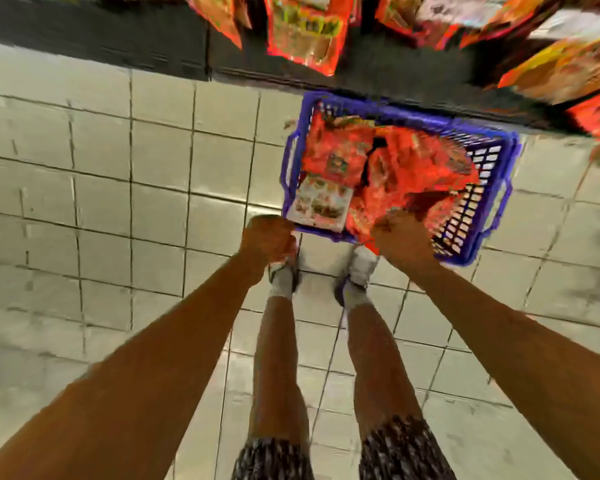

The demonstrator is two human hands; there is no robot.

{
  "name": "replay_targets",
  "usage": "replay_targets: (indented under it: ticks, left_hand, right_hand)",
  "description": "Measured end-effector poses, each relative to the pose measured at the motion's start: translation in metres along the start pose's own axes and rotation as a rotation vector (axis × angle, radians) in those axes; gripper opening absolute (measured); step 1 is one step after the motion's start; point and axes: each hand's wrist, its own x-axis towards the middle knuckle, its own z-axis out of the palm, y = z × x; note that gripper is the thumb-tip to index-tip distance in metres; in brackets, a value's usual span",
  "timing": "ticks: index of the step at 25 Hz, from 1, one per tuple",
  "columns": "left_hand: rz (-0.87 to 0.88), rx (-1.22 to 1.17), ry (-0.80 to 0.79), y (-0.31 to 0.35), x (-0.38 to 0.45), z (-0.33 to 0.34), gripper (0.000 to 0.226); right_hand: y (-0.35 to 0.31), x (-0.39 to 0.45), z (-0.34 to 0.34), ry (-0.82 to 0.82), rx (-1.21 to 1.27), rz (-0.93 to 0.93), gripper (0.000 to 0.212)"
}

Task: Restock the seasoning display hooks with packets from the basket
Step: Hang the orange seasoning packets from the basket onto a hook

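A blue plastic basket (489,143) stands on the tiled floor below the display, filled with several red seasoning packets (388,157) and one pale packet (321,202). My left hand (265,237) is a closed fist just outside the basket's near left corner, with nothing visible in it. My right hand (400,237) reaches over the basket's near rim, fingers curled at the edge of a red packet; blur hides whether it grips it. More red and orange packets (305,32) hang on the display at the top.
A dark shelf base (118,39) runs along the top above pale floor tiles (118,185). My two legs and grey shoes (361,268) stand just before the basket. Hanging packets crowd the upper right (565,67).
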Motion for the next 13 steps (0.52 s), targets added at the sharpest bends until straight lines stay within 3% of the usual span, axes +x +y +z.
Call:
replay_targets:
  ticks: [3,6,8,11,13]
  left_hand:
    - [0.021,0.147,0.078,-0.015,0.068,0.007,0.011]
    - [-0.042,0.154,-0.006,-0.027,0.109,0.011,0.016]
    - [-0.024,0.244,0.02,-0.034,0.128,0.009,0.016]
    - [0.053,0.347,0.056,-0.04,0.142,0.002,0.015]
    - [0.076,0.354,0.082,-0.041,0.145,-0.005,0.013]
  right_hand:
    - [0.016,0.062,0.061,-0.072,-0.371,-0.219,0.035]
    - [0.027,0.112,0.101,-0.206,-0.727,-0.347,0.078]
    - [0.035,0.129,0.108,-0.211,-0.867,-0.429,0.09]
    - [0.041,0.131,0.1,-0.14,-0.871,-0.569,0.067]
    - [0.035,0.125,0.086,-0.063,-0.61,-0.656,0.037]
